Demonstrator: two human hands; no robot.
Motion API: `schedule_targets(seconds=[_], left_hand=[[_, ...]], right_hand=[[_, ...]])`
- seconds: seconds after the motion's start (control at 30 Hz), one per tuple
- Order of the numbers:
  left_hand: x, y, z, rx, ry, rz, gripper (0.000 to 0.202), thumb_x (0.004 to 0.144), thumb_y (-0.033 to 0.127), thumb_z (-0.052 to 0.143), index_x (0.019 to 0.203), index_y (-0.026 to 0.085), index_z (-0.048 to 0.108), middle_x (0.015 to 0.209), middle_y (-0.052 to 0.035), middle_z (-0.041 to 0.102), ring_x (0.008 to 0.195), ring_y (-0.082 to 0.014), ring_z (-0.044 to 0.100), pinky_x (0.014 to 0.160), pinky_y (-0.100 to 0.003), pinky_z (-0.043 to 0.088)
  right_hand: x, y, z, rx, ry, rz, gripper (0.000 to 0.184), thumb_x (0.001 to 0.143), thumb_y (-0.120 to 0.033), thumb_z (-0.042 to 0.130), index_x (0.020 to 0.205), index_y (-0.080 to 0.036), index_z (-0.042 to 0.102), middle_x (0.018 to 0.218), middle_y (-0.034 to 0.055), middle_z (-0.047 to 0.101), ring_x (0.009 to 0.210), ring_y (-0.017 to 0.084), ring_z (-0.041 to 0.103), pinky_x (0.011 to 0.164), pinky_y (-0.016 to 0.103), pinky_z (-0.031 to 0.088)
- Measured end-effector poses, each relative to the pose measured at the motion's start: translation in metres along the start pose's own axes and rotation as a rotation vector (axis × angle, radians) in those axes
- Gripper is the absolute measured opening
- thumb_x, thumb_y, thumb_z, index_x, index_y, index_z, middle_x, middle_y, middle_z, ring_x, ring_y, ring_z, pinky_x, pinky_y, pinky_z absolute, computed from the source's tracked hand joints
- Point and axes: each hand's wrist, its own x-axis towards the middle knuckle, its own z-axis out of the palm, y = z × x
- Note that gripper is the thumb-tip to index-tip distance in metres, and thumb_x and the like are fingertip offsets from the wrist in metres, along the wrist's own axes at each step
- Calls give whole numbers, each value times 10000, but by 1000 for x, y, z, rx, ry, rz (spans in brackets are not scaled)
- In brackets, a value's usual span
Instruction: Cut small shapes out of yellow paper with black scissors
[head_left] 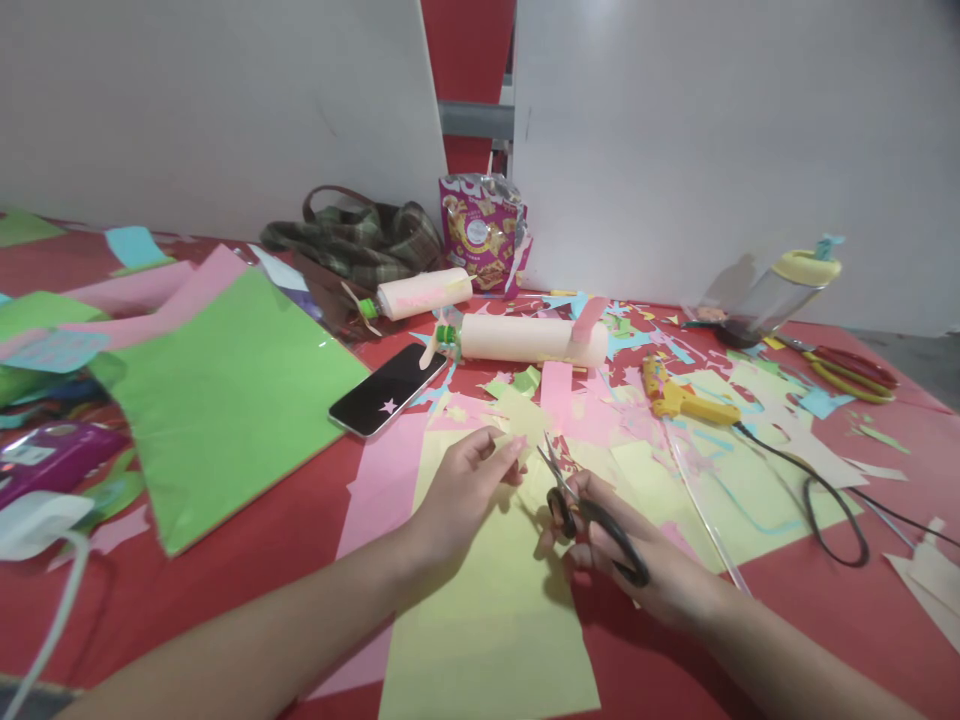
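My right hand (pixel 622 555) holds a pair of black-handled scissors (pixel 562 500), their blades slightly apart and pointing up and to the left. My left hand (pixel 465 490) pinches a small piece of pale yellow paper (pixel 525 455) between thumb and fingers, close to the blade tips; its exact shape is hard to make out. Beneath both hands lies a sheet of yellow paper (pixel 487 640), partly over a pink sheet (pixel 375 510). Beyond them rests a paper-wrapped bottle (pixel 525 340) on its side, with a green cap and a pink strip over it.
A phone (pixel 390 390) with a small star on it lies by a large green paper sheet (pixel 232 400). On the right are a yellow glue gun (pixel 690 403) with a black cord, red-handled scissors (pixel 855 370) and a clear container (pixel 787 295). A snack bag (pixel 484 235) stands behind; paper scraps are scattered around.
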Motion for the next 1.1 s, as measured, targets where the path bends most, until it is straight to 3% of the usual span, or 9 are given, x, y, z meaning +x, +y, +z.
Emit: schedule_targets(seconds=[0.43,1.1], left_hand=[[-5,2,5,5,-23,-45,233,736,369,465,642,157,439,572,30,437,514,-74,431,473,-188,333],[-5,-3,6,-24,-38,-98,249,734,365,472,616,151,426,614,14,454,564,-87,446,499,-201,338]], right_hand=[[1,3,-4,29,-60,-3,238,722,-375,554,823,-213,411,744,-20,379,584,76,363,558,222,320],[-1,-2,2,-218,-25,-2,226,765,-405,479,799,-201,387,662,-36,403,592,86,401,566,233,329]])
